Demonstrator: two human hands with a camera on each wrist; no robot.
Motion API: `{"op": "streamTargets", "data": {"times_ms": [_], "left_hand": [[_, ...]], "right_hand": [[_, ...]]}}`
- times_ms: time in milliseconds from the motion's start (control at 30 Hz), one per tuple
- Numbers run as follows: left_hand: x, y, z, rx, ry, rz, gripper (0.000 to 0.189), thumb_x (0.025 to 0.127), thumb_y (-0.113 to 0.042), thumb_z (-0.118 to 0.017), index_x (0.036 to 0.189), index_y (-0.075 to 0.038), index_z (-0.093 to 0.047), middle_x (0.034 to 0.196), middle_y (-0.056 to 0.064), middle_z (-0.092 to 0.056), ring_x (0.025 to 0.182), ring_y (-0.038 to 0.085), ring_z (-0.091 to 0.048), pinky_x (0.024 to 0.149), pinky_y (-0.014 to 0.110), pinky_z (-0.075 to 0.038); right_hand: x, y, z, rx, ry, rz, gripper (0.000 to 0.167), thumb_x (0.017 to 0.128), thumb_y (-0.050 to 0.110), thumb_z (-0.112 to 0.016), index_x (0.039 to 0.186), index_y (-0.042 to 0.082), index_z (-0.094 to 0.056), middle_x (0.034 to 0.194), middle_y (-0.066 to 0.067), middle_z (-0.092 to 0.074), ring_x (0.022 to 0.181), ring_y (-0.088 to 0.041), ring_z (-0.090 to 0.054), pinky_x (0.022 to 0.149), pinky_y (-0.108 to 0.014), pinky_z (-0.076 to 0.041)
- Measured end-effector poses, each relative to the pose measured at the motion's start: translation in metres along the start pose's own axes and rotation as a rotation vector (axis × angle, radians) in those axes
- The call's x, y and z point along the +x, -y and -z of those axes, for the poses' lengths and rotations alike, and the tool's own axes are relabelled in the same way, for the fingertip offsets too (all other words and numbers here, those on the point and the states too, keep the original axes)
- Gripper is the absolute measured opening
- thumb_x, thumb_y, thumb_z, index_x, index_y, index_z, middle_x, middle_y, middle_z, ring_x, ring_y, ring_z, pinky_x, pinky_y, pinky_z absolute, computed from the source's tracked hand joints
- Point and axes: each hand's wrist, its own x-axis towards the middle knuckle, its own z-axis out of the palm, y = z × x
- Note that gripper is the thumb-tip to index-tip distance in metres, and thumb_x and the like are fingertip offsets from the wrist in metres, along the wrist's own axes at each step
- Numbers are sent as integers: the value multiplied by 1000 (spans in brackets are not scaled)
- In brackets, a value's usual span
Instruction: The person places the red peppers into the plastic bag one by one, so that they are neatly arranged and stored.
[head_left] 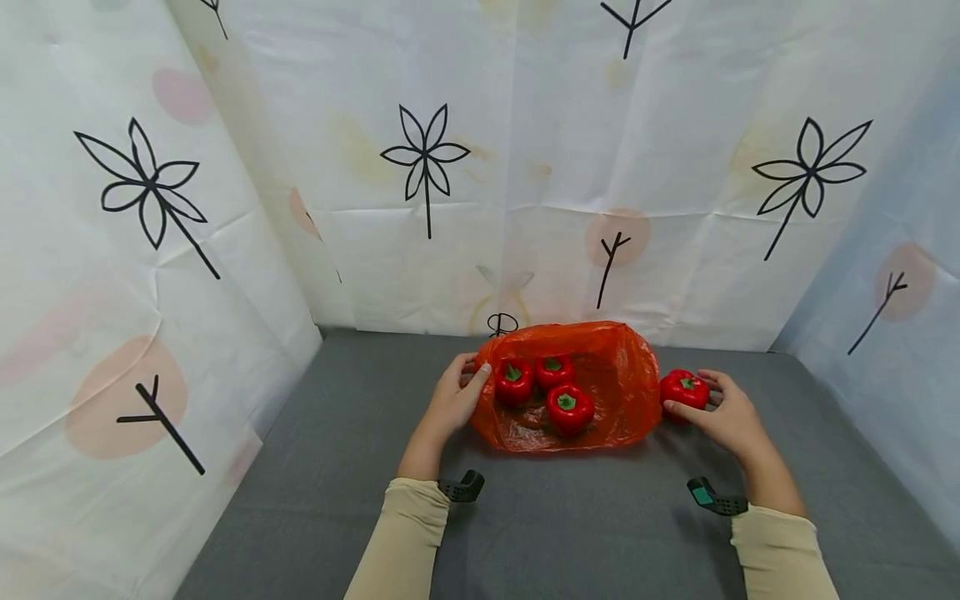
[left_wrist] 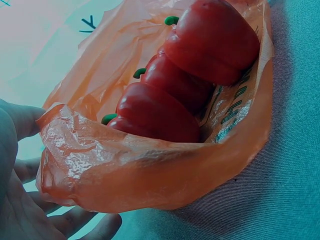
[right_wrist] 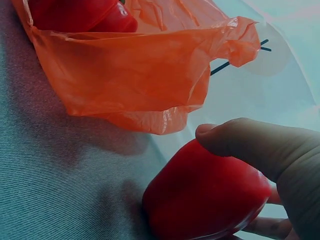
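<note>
An orange plastic bag lies with its mouth spread wide on the grey table. Inside are three red bell peppers with green stems: one at the left, one behind and one in front. My left hand pinches the bag's left rim, thumb at the edge and the other fingers along the outside. Just beyond the bag's right side, my right hand grips another red bell pepper, thumb over its top and fingers round the far side. This pepper is close over the table.
Grey cloth covers the table. A white patterned curtain hangs behind the bag and along both sides. Each wrist carries a dark strap mount, one on the left and one on the right.
</note>
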Motion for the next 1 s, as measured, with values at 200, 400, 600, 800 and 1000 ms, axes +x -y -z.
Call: {"op": "streamTargets", "data": {"times_ms": [200,400,600,800,1000], "left_hand": [[0,0,0,-3,3,-5,50,109,-45,-57,150,-17,-55,146,15,-61,129,34,-63,108,57,-54],[0,0,1,-4,9,-12,49,109,-44,-57,149,-16,-55,145,16,-62,128,34,-64,106,57,-55],[-2,-1,1,-6,12,-13,50,109,-44,-57,149,-15,-55,145,16,-61,128,35,-64,107,57,-54],[-2,-2,2,-10,14,-27,50,109,-44,-56,149,-15,-55,144,15,-62,128,35,-63,108,58,-54],[-1,1,1,-5,19,-27,51,109,-45,-56,150,-15,-54,145,15,-61,129,34,-63,108,57,-54]], "right_hand": [[0,-2,-1,-2,9,4,104,96,51,-75,164,-5,-19,160,-41,-31,142,-60,-36,101,-67,-55],[1,-4,-2,3,17,-7,105,96,52,-74,163,-6,-20,159,-41,-32,140,-59,-37,102,-67,-53],[2,-6,-5,6,12,-8,104,96,51,-75,163,-6,-21,157,-40,-35,138,-58,-39,100,-65,-54],[3,-7,-6,20,7,-1,102,96,49,-76,162,-7,-22,157,-39,-36,137,-57,-40,99,-63,-55],[4,-7,-7,27,8,-9,102,96,49,-75,162,-7,-22,158,-38,-35,138,-57,-40,102,-66,-53]]}}
